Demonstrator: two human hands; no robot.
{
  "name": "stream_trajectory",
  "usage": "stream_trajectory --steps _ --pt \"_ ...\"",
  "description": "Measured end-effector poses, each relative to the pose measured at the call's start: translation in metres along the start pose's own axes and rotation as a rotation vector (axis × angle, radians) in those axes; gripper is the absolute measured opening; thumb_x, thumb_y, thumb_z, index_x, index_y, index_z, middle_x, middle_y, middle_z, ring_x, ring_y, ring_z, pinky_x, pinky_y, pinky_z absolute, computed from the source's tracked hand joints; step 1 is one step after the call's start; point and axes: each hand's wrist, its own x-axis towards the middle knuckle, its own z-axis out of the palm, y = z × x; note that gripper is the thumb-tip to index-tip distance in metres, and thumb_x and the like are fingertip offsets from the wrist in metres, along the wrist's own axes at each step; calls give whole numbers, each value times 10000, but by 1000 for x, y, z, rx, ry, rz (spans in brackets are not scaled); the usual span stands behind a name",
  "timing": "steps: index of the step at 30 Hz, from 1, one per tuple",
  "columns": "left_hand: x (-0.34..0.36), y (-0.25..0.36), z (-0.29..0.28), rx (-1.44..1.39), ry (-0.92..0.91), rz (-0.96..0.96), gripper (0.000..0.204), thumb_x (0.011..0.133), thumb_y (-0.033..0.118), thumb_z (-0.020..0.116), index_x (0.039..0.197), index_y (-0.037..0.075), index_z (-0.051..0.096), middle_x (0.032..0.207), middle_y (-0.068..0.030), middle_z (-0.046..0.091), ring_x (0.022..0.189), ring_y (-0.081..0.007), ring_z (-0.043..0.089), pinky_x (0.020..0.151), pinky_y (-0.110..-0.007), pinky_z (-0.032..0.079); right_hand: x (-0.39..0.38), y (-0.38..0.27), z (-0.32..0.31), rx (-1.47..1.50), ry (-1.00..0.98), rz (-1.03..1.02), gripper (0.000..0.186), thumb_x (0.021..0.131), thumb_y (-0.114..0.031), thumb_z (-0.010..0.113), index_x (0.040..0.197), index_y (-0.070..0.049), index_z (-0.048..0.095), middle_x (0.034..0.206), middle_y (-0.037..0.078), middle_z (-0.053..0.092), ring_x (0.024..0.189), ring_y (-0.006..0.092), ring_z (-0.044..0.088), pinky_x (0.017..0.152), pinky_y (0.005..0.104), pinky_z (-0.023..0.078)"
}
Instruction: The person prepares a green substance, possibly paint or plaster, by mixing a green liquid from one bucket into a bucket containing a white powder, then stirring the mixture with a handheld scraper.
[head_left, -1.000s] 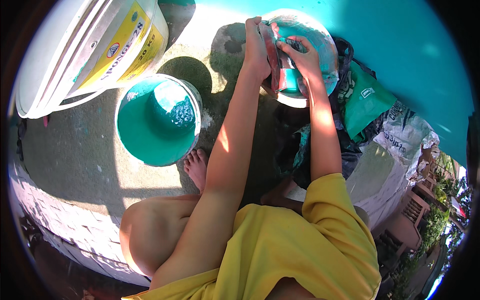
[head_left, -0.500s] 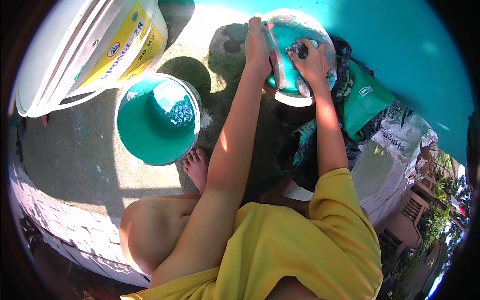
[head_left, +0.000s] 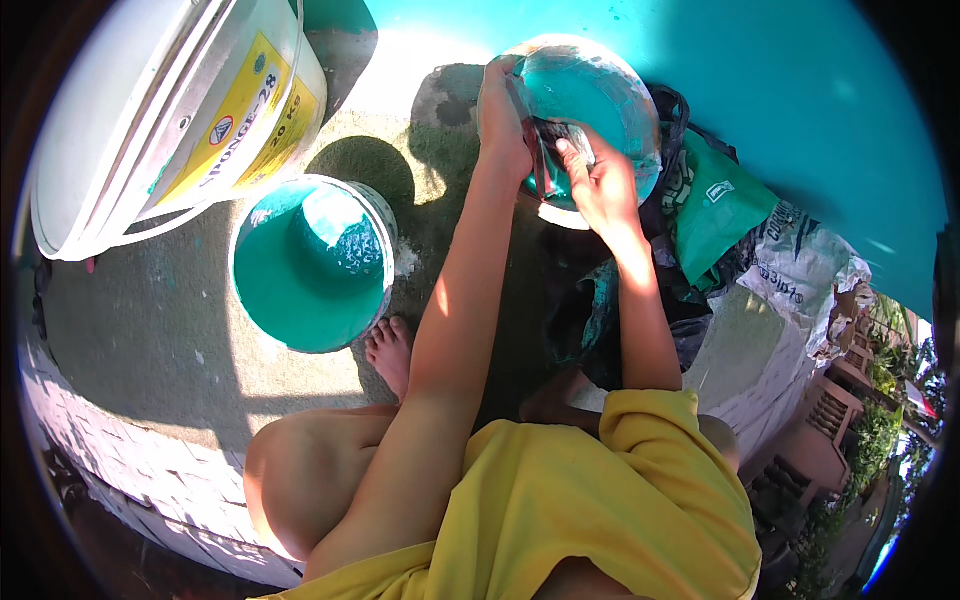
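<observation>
Both my hands are over a round basin (head_left: pixel 640 100) with teal-stained walls and teal liquid inside. My left hand (head_left: pixel 502 115) is closed on the end and edge of a long, flat, dark reddish-brown piece (head_left: pixel 541 172), tilted at the basin's left side; its exact kind is unclear. My right hand (head_left: pixel 607 187) grips a crumpled black-and-whitish wad (head_left: pixel 572 140), perhaps a rag or plastic, thumb on top. The wad is pressed against the flat piece. My right fingers are partly hidden beneath it.
A teal-coated bucket (head_left: pixel 300 285) stands left of my bare foot (head_left: pixel 390 352). Behind it is a large white pail (head_left: pixel 235 130) with a yellow label. Black plastic (head_left: pixel 600 310), a green bag (head_left: pixel 725 205) and a torn white sack (head_left: pixel 800 260) lie right, beside a teal wall (head_left: pixel 800 90).
My right hand has moved left and down with the wad, from the basin's middle onto the flat piece. My left hand and the flat piece have shifted slightly left and nearer.
</observation>
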Motion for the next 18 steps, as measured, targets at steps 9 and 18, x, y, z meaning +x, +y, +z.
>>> stream_trajectory --steps 9,18 --pt "-2 -4 5 46 -2 9 395 851 452 477 882 68 564 774 -63 560 751 -214 538 701 -347 439 24 36 9 30 31 -36 293 910 -70 574 1189 13 603 1087 171 673 950 189 630 842 294 468" --pt "1 -2 3 78 -79 -9 409 876 487 478 895 94 588 802 -62 586 792 -189 555 726 -329 440 38 5 2 81 -44 171 306 900 -45 572 1202 -52 621 1089 193 668 1022 216 638 897 302 459"
